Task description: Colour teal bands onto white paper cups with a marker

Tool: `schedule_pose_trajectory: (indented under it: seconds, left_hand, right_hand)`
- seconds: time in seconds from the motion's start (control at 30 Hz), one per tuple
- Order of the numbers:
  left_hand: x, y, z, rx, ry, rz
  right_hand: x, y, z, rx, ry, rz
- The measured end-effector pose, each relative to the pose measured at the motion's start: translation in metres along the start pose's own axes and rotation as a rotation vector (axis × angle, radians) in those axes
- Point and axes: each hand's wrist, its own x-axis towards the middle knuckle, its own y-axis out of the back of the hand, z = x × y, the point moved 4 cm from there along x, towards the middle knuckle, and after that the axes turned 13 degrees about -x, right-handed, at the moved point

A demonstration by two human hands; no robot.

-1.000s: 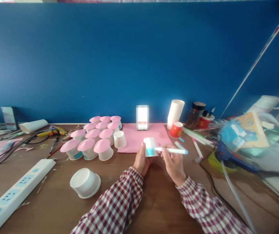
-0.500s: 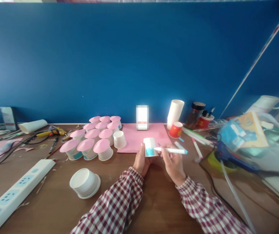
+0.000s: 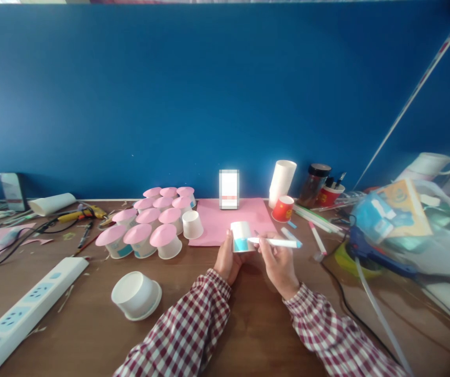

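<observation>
My left hand (image 3: 228, 260) is closed round the side and underside of a small white paper cup (image 3: 241, 230), held with its wide rim down. A light blue patch (image 3: 242, 244) covers the lower part of the cup's front. In my right hand (image 3: 280, 264) is a white marker (image 3: 280, 242) with a light blue end, pinched between thumb and fingers. Its tip is at the right side of the blue patch. Beneath and behind the cup lies a pink sheet of paper (image 3: 217, 214).
Left of the sheet stand several upturned cups with pink discs (image 3: 164, 235) and a plain cup (image 3: 192, 225). Nearer lie a white tub (image 3: 134, 294) and a power strip (image 3: 32, 303). To the right are a red cup (image 3: 283, 208), stacked white cups (image 3: 282, 180) and a blue glue gun (image 3: 377, 251).
Both hands, the cup and the marker keep nearly the same places. The whole view has shifted very slightly.
</observation>
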Motion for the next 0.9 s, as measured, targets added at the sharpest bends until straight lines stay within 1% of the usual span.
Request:
schedule_pose_trajectory:
  seconds: [0.13,0.33,0.53,0.67,0.8,0.9]
  left_hand:
    - [-0.0007,-0.0002,0.0001,-0.016,-0.002,0.010]
    - [-0.0013,-0.0014,0.0007,-0.012,0.002,-0.001]
    - [-0.0001,-0.0005,0.0008,-0.006,0.006,0.044]
    - [0.0000,-0.0016,0.0009,-0.018,0.003,0.013]
    - [-0.0004,-0.0014,0.0012,-0.013,0.001,0.027]
    - [-0.0006,-0.0019,0.0006,-0.018,0.005,0.012]
  right_hand:
    - [-0.0006,-0.0010,0.0009,-0.004,-0.001,-0.016]
    - [-0.0005,-0.0008,0.0011,0.006,0.003,0.007]
    - [0.0007,0.0003,-0.0018,-0.008,0.015,0.013]
    - [0.0004,0.0002,-0.0009,-0.001,0.008,0.006]
    - [0.0003,0.0003,-0.0005,-0.014,0.007,0.010]
    - [0.0003,-0.0006,-0.0002,0.007,0.002,-0.004]
